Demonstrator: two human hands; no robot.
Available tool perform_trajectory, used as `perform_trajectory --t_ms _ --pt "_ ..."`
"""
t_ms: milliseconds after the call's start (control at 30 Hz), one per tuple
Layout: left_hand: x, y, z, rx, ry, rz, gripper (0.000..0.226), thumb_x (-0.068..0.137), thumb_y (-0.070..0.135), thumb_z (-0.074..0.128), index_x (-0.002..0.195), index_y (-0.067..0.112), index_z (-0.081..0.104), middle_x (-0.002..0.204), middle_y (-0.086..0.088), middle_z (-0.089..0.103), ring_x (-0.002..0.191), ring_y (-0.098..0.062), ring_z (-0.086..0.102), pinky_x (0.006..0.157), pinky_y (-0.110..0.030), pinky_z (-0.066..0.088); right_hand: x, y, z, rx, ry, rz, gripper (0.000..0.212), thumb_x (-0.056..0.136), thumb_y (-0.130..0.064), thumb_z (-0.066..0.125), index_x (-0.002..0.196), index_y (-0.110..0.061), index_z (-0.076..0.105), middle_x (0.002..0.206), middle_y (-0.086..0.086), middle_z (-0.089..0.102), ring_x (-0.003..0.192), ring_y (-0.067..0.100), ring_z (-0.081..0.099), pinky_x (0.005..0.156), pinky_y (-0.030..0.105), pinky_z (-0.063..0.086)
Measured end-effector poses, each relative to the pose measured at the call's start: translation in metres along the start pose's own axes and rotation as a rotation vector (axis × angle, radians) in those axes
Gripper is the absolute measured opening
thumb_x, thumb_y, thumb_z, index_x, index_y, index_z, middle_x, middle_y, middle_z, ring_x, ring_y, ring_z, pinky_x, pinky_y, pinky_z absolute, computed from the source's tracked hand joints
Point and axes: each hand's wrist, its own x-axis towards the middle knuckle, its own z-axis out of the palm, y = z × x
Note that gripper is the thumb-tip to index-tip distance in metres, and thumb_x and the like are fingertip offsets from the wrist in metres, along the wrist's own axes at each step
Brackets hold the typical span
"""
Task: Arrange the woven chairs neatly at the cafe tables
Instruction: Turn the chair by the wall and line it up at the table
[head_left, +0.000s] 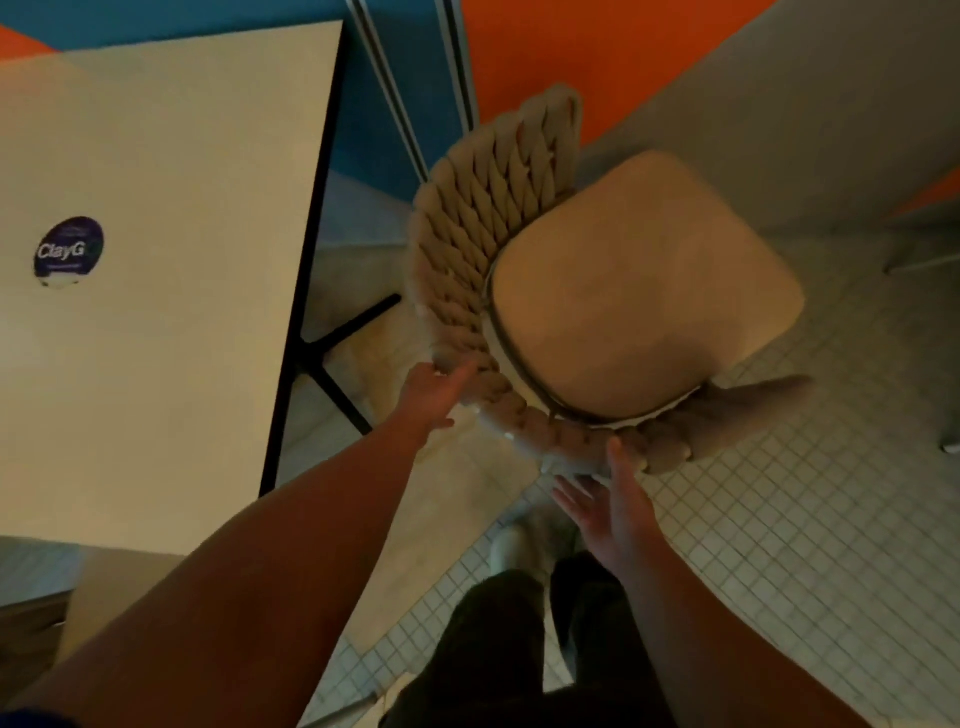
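One woven chair (597, 291) stands on the tiled floor (810, 519) to the right of the bench (156, 260), its seat facing away from the bench edge and toward the upper right of the view. The chair has a curved backrest of thick beige woven cord (478, 218) wrapping around a padded tan seat cushion (639, 280), with a thin dark frame rim visible between cushion and weave. The chair sits apart from the bench, with a strip of floor and the bench's dark leg and foot brace (337, 358) between them. The left hand (431, 395) reaches forward and its fingers rest on the outer weave of the backrest at the lower left of the curve; whether they close around the cord cannot be told. The right hand (613, 504) is spread wide, palm turned inward, just beside the lower edge of the backrest, with the thumb tip touching or very near the weave. The bench top is pale, with a dark edge, and carries a round dark sticker (70, 250) lettered "ClayG". Dark trousers (498, 649) and a light shoe (511, 545) appear below the hands. Orange and blue wall panels (571, 52) rise behind the chair.
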Motion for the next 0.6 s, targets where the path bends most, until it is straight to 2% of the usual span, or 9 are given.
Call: perform_trajectory --t_ms 67,100,233,333,400,500,600 --pt "0.027 0.018 -0.001 -0.063 0.027 -0.030 0.102 0.065 0.068 0.075 0.146 0.015 0.046 0.135 -0.008 0.062 0.110 -0.028 0.066 0.069 -0.040 0.062 0.013 -0.005 0.006 0.088 -0.006 -0.023 0.059 0.089 -0.040 0.065 0.141 -0.017 0.048 0.138 0.017 0.054 0.123 0.037 0.055 0.094 0.051 0.050" --pt "0.037 0.025 -0.004 -0.077 0.054 -0.035 0.103 0.065 0.067 0.076 0.148 0.016 0.043 0.137 -0.009 0.060 0.111 -0.029 0.065 0.064 -0.038 0.061 0.018 -0.006 0.010 0.118 0.008 -0.038 0.051 0.093 -0.034 0.063 0.139 -0.018 0.050 0.138 0.015 0.055 0.123 0.036 0.055 0.094 0.053 0.049" --pt "0.076 0.047 -0.012 -0.133 0.071 -0.028 0.087 0.081 0.049 0.078 0.153 0.029 0.034 0.147 -0.007 0.052 0.117 -0.036 0.061 0.056 -0.041 0.060 0.041 -0.005 0.019 0.225 0.090 -0.058 0.043 0.092 -0.019 0.067 0.133 -0.019 0.055 0.134 0.012 0.059 0.115 0.033 0.058 0.093 0.058 0.051" --pt "0.093 0.048 -0.011 -0.163 0.039 -0.032 0.089 0.081 0.038 0.083 0.154 0.030 0.034 0.144 -0.005 0.055 0.108 -0.033 0.064 0.057 -0.040 0.058 0.049 -0.001 0.022 0.267 0.086 -0.060 0.026 0.093 -0.016 0.065 0.118 -0.021 0.060 0.131 0.012 0.061 0.118 0.033 0.058 0.100 0.058 0.047" --pt "0.097 0.045 -0.008 -0.184 0.010 -0.013 0.094 0.070 0.028 0.092 0.149 0.030 0.041 0.136 -0.004 0.064 0.101 -0.029 0.070 0.063 -0.046 0.062 0.052 0.000 0.022 0.274 0.097 -0.070 0.023 0.095 -0.013 0.062 0.116 -0.021 0.059 0.131 0.013 0.061 0.119 0.033 0.058 0.100 0.058 0.047" --pt "0.100 0.043 -0.004 -0.261 -0.009 0.011 0.096 0.057 0.010 0.098 0.139 0.026 0.051 0.119 -0.004 0.073 0.094 -0.028 0.075 0.075 -0.058 0.062 0.053 -0.002 0.025 0.273 0.134 -0.086 0.028 0.093 -0.007 0.061 0.118 -0.020 0.058 0.128 0.014 0.061 0.116 0.034 0.059 0.090 0.056 0.051" --pt "0.099 0.043 -0.002 -0.310 -0.017 0.046 0.084 0.062 0.002 0.093 0.131 0.026 0.052 0.108 -0.002 0.074 0.090 -0.026 0.075 0.077 -0.052 0.062 0.051 -0.003 0.029 0.260 0.173 -0.077 0.021 0.092 -0.004 0.061 0.109 -0.016 0.060 0.123 0.014 0.062 0.110 0.033 0.060 0.076 0.049 0.054"
